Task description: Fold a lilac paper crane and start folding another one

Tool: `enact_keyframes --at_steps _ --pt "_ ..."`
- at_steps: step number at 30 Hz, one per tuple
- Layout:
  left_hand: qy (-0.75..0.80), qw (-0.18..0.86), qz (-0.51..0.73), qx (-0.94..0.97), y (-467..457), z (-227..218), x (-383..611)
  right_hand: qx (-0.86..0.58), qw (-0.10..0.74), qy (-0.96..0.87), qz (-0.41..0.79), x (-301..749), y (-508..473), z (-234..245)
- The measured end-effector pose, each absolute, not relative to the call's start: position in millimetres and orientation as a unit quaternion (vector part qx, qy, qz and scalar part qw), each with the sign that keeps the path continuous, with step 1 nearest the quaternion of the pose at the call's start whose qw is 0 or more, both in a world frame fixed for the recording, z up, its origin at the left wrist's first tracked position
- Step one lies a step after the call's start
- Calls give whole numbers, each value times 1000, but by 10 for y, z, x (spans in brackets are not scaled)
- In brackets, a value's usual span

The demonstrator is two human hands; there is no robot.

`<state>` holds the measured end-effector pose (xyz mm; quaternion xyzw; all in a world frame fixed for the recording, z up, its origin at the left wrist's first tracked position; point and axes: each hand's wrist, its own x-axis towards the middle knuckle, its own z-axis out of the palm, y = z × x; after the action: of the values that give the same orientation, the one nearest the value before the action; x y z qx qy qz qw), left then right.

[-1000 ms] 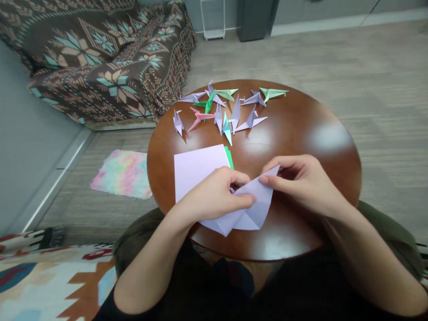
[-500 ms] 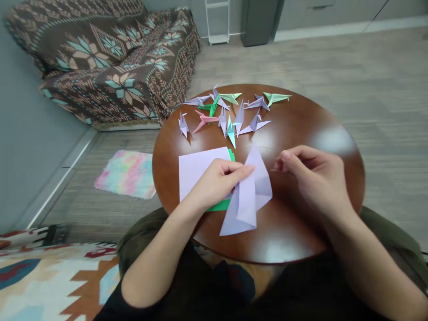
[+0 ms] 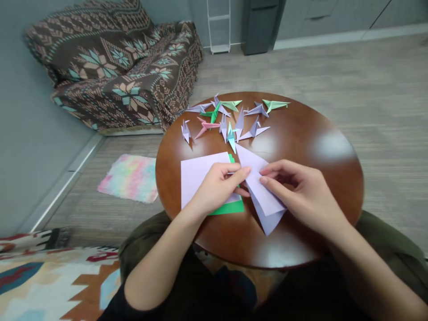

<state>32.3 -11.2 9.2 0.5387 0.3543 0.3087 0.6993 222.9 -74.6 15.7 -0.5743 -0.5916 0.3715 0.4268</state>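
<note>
Between my two hands is a partly folded sheet of lavender origami paper (image 3: 264, 196), held just above the table. My left hand (image 3: 222, 183) pinches its left edge between thumb and fingers. From the right, my right hand (image 3: 296, 189) has its thumb and fingertips closed on the paper's upper right part. Under and beside my left hand lies a stack of square paper, a lavender sheet (image 3: 197, 171) on top and green sheets (image 3: 232, 208) showing at its edges.
Folded paper cranes in lavender, green, pink (image 3: 206, 126) and blue (image 3: 231, 138) stand across the far side of the round brown table (image 3: 321, 147). A patterned sofa (image 3: 127, 80) is beyond at left, with a pastel rug (image 3: 130, 178) on the floor.
My right hand has moved left and now grips the paper, where before it was apart from it. The paper has turned, its lower end swinging to the right. The view has shifted slightly.
</note>
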Motion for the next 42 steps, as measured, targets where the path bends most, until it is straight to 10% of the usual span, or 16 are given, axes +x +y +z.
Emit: enact_keyframes --at_steps 24,34,38,42 --pt "398 632 376 549 -210 131 348 -561 399 -572 446 2185 -790 319" --pt "255 697 372 557 -146 184 229 -458 373 -376 714 2290 -653 237" --pt "300 705 383 515 -161 145 253 -490 401 -448 631 2425 -574 96" --pt "371 685 429 456 -136 55 297 -595 530 -532 285 2572 -590 119"
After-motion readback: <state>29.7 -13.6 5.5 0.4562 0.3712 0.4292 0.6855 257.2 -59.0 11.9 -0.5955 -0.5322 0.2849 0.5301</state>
